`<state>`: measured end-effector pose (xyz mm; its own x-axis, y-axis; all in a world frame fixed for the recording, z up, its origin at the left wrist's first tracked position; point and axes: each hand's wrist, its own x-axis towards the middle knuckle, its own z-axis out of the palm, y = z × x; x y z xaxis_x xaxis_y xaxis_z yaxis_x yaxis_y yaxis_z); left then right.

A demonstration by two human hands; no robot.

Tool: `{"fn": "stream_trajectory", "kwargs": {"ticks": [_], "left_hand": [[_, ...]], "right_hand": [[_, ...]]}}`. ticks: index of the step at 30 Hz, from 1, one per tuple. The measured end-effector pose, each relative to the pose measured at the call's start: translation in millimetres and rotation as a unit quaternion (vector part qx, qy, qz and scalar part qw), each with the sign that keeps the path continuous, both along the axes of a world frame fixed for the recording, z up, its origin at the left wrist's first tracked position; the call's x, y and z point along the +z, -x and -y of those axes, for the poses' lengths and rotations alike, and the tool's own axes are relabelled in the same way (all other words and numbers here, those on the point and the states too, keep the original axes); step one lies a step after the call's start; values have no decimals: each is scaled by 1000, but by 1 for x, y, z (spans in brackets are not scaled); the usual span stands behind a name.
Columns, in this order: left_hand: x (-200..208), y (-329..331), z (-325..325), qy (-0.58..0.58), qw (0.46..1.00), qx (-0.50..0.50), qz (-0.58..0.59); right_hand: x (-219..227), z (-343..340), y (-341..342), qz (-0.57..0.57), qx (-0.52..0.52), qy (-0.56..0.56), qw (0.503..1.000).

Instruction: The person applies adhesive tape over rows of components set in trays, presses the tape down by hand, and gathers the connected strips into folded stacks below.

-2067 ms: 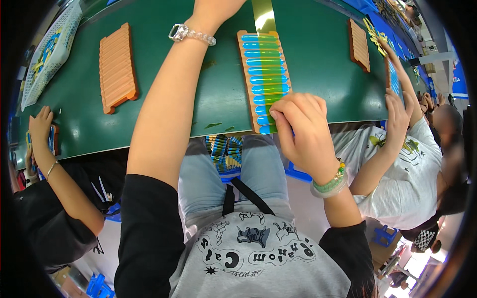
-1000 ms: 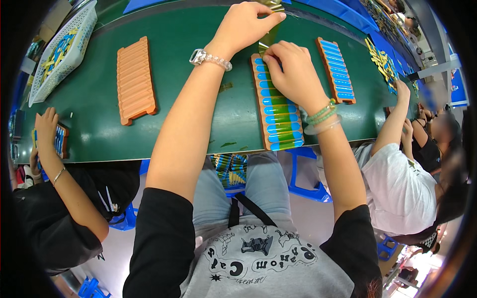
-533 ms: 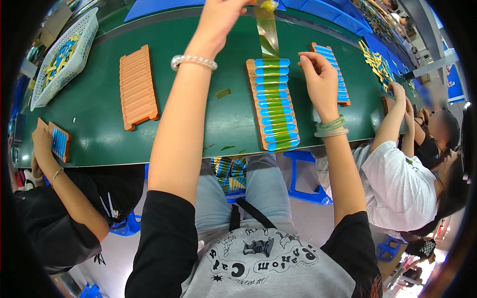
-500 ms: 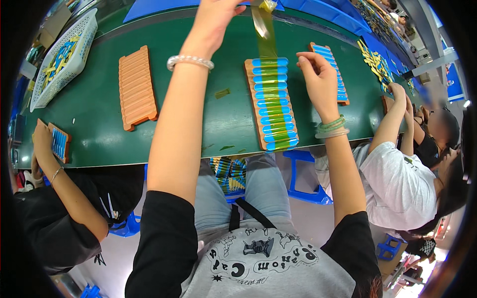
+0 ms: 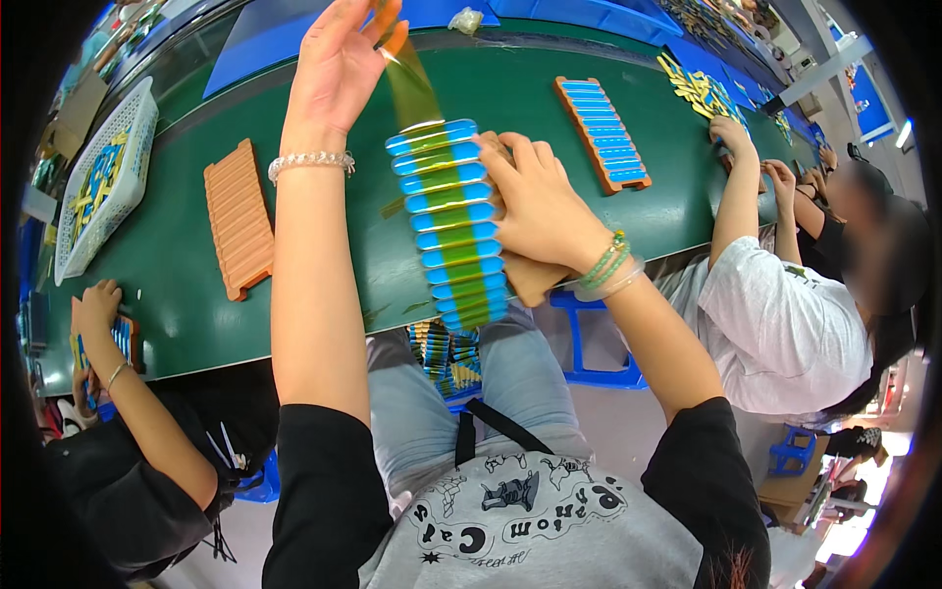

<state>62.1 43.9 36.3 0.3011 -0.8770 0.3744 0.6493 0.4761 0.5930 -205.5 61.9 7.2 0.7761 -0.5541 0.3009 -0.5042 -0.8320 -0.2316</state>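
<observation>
A strip of clear yellowish tape (image 5: 412,86) runs up from a row of blue rounded sticks to my left hand (image 5: 339,69), whose fingers pinch its far end. The tape lies along the middle of the blue sticks (image 5: 429,203), joining them in one row. This row sits left of a brown grooved block (image 5: 535,280) and looks tilted off it. My right hand (image 5: 548,201) grips the block's right side, with fingers near the ends of the sticks; its thumb is partly hidden.
A bare brown grooved block (image 5: 238,221) lies on the green table (image 5: 378,265) at left, beside a white basket (image 5: 147,128) of sticks. Another block with blue sticks (image 5: 601,133) lies at right, near a pile of yellow sticks (image 5: 699,86). Co-workers sit on both sides.
My left hand has moved left and pulled the tape slantwise. My right hand has come down onto the block, and the taped sticks have shifted left, apart from the block.
</observation>
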Motion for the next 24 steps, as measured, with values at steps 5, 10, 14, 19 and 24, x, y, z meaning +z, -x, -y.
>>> {"fn": "stream_trajectory", "kwargs": {"ticks": [5,10,14,19,24], "left_hand": [[0,6,2,10,1000,-21,10],[0,12,3,-18,995,7,94],[0,12,0,-31,995,20,90],[0,21,5,-33,991,3,128],[-2,20,2,-58,982,9,178]], "right_hand": [[28,2,44,-97,41,-74,992],[48,-4,85,-167,38,-108,979],[57,-6,104,-222,20,-46,974],[54,-7,132,-216,9,44,975],[53,-1,149,-254,-30,101,962]]}}
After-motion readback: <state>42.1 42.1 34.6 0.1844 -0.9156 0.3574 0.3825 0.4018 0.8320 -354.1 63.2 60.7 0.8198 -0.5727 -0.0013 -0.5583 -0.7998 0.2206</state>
